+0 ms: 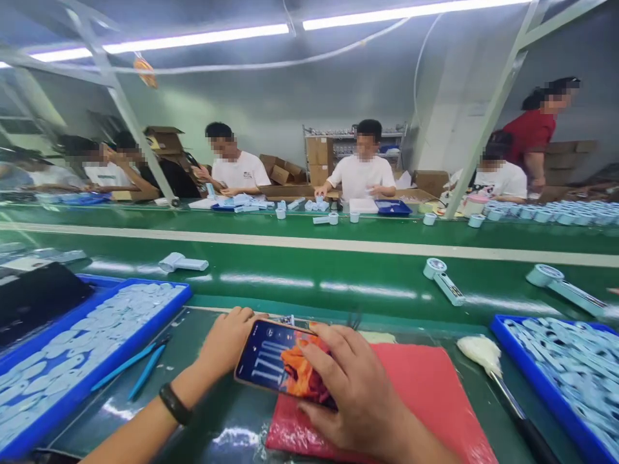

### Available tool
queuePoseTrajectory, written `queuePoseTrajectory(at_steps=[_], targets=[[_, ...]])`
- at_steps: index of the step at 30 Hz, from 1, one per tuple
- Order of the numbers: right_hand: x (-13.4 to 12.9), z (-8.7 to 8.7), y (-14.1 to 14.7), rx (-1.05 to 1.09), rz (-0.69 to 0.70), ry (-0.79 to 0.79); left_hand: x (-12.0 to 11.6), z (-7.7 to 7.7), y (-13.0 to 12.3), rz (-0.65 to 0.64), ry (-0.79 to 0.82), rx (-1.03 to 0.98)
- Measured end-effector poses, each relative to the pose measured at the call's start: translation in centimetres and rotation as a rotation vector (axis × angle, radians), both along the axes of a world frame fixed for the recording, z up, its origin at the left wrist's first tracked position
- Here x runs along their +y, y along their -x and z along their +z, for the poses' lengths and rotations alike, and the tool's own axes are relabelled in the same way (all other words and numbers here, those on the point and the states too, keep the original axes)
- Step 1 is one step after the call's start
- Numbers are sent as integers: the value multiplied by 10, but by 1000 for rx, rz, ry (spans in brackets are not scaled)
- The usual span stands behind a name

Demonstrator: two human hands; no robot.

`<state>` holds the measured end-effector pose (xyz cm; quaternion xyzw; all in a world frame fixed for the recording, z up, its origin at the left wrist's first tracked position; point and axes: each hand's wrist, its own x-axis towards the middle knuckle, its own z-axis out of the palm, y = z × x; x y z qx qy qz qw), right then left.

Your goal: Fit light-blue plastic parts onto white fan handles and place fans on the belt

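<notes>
A smartphone [264, 357] with its screen lit, showing large digits and an orange picture, is tilted over the workbench. My right hand [360, 383] grips its right part, fingers across the top edge and thumb by the lower edge. At the phone's left edge is my left hand [225, 341], fingers curled and partly hidden behind the phone; what they hold, if anything, I cannot make out. Below the phone and right hand lies a red plastic-wrapped pad [430, 386]. Blue tweezers [147, 367] rest on the bench left of my left forearm.
Blue trays [186, 293] [503, 325] of light-blue plastic parts flank the bench. A black-handled tool [507, 393] with a white wrapped head lies right. Light-blue handheld housings [184, 263] [445, 283] sit on the green conveyor [309, 267]. Several people work across it.
</notes>
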<state>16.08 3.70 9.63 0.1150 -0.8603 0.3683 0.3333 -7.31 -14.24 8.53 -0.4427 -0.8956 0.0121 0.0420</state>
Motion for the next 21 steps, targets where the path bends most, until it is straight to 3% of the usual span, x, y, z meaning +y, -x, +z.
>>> queuePoseTrajectory(at_steps=[3,8,14,21], targets=[[10,-6,-6,107,-190,-292,6,5,0,0,33,-4],[16,-21,-6,116,-263,-200,11,1,4,-30,92,48],[25,-28,-10,55,-301,-188,2,-16,19,-59,-4,52],[25,-37,-6,-18,-307,-134,-2,-24,26,-103,-64,79]])
